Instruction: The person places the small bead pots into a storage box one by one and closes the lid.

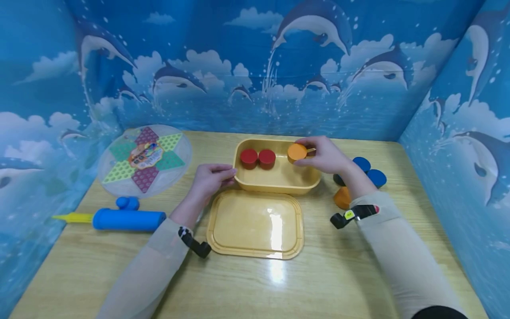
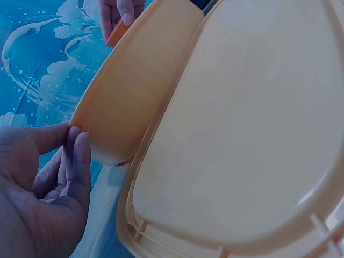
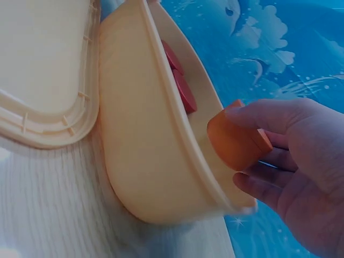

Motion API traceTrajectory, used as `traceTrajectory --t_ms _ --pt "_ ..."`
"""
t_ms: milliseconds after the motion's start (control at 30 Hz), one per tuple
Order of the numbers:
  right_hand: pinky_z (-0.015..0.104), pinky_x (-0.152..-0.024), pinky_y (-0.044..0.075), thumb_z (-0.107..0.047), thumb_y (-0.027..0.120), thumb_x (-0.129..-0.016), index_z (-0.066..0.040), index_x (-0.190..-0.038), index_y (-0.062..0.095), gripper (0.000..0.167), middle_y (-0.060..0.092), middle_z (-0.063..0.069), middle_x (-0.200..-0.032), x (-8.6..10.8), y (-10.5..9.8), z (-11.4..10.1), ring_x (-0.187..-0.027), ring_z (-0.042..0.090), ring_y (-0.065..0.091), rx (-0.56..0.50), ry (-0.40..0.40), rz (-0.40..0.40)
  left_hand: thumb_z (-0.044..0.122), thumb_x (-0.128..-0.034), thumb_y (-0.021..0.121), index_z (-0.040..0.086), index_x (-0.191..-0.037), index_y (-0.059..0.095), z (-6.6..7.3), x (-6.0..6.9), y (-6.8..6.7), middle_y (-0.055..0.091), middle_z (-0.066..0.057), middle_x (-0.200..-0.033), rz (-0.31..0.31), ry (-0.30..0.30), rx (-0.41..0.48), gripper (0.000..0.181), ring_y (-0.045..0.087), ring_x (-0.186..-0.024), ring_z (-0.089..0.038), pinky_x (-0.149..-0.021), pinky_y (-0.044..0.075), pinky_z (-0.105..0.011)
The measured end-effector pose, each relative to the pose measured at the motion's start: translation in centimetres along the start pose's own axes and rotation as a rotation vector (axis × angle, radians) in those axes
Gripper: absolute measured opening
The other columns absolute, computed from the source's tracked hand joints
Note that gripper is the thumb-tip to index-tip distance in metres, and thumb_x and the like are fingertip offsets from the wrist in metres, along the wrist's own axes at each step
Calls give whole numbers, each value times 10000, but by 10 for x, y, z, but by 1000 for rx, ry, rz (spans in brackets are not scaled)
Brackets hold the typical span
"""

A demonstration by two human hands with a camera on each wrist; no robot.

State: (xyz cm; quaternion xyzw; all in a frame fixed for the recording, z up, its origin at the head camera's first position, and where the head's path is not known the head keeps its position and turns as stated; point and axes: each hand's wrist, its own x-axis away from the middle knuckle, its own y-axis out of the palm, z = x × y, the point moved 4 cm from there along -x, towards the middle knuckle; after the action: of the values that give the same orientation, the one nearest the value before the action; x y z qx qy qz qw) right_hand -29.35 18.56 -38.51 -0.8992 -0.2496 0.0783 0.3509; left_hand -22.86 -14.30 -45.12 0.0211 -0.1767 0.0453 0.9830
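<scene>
My left hand [image 1: 214, 179] pinches the left end of a yellow plastic box [image 1: 275, 188] by its rim; the left wrist view shows thumb and fingertips at that edge. Two red round blocks [image 1: 249, 158] stand side by side inside, toward the left. At the box's right end, my right hand [image 1: 324, 155] grips an orange round block [image 1: 296, 152] between thumb and fingers. In the right wrist view, this orange block [image 3: 236, 138] is tilted at the box's opening, and part of it is hidden by the fingers. A flat yellow lid [image 1: 255, 223] lies in front of the box.
Several blue round blocks [image 1: 376, 178] and an orange block [image 1: 341, 198] sit right of the box, partly behind the right forearm. To the left are a round Chinese checkers board [image 1: 145, 159] and a blue and yellow pump [image 1: 128, 219]. A dolphin-print curtain [image 1: 255, 66] surrounds the table.
</scene>
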Motion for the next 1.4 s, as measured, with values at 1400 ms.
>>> traceTrajectory --t_ms 1400 --pt "467 -1029 565 -187 868 -919 64 -1424 601 624 645 225 -1357 -41 38 3 -1184 346 631 129 111 -97 24 -949 804 -77 -1216 732 -2 -2 0 720 -202 -1077 7 11 -2 295 744 -796 -174 -785 671 -315"
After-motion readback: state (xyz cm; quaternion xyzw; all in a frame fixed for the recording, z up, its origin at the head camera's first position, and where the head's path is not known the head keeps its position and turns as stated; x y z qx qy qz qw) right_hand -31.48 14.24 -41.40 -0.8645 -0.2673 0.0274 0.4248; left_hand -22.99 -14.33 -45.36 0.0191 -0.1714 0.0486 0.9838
